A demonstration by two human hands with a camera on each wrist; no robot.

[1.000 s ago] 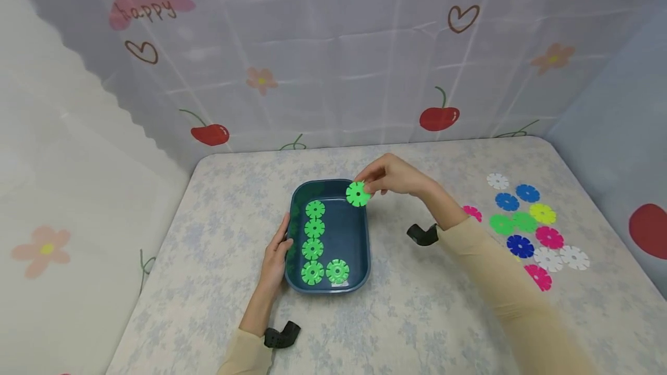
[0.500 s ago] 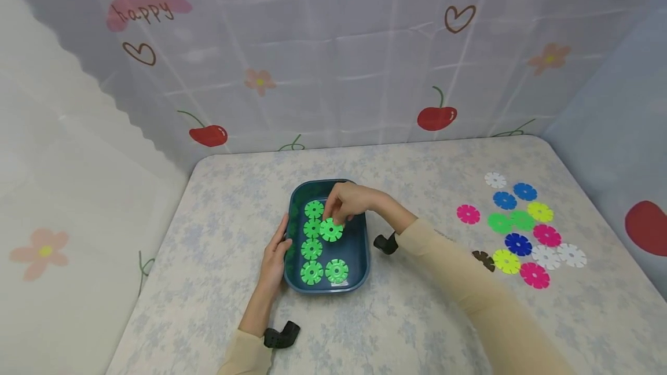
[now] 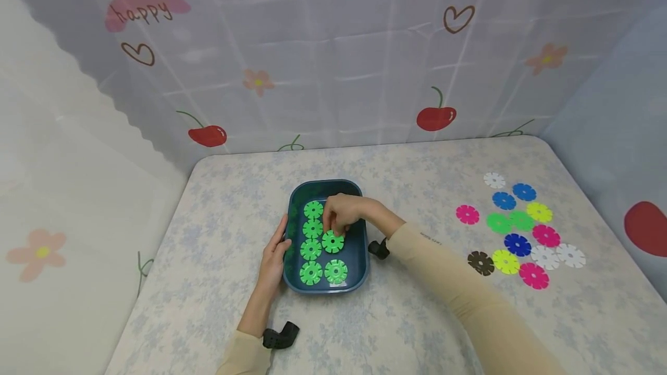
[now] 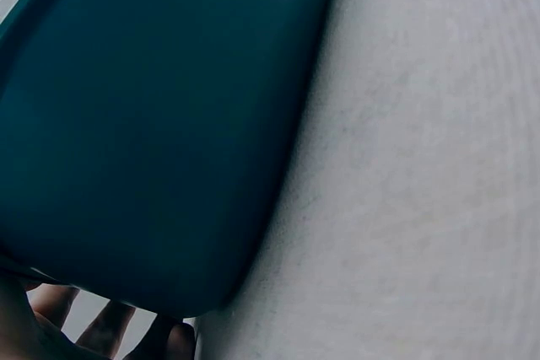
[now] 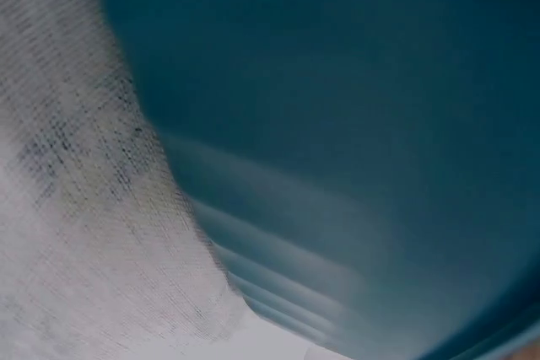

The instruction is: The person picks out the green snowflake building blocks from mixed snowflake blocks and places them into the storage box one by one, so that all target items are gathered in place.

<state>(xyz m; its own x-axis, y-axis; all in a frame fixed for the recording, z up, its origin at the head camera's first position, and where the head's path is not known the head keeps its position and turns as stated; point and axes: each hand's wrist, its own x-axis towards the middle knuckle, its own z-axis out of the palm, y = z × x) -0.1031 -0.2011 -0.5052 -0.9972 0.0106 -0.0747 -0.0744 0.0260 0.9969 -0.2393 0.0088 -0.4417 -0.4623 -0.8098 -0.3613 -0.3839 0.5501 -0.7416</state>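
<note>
A dark blue tray (image 3: 355,268) stands on the table in the head view. My left hand (image 3: 271,259) holds its left side, thumb at the rim; in the left wrist view the fingers (image 4: 105,326) lie along the tray's outer wall (image 4: 169,141). Over the tray, my right hand (image 3: 344,211) pinches a green notched disc (image 3: 339,246) by its upper edge. That disc is low in the tray, right of a column of several green discs (image 3: 311,254) and above another green disc (image 3: 336,277). The right wrist view shows mostly the tray's outer wall (image 5: 337,107).
Several loose notched discs lie on the table at the right, among them a pink disc (image 3: 467,219), a black disc (image 3: 480,268), a yellow disc (image 3: 505,266) and a white disc (image 3: 494,184). A printed curtain (image 3: 333,103) hangs behind the table.
My right hand has brought the green disc from above the tray's upper right corner, left and down to beside the column. The left hand has stayed at the tray's side.
</note>
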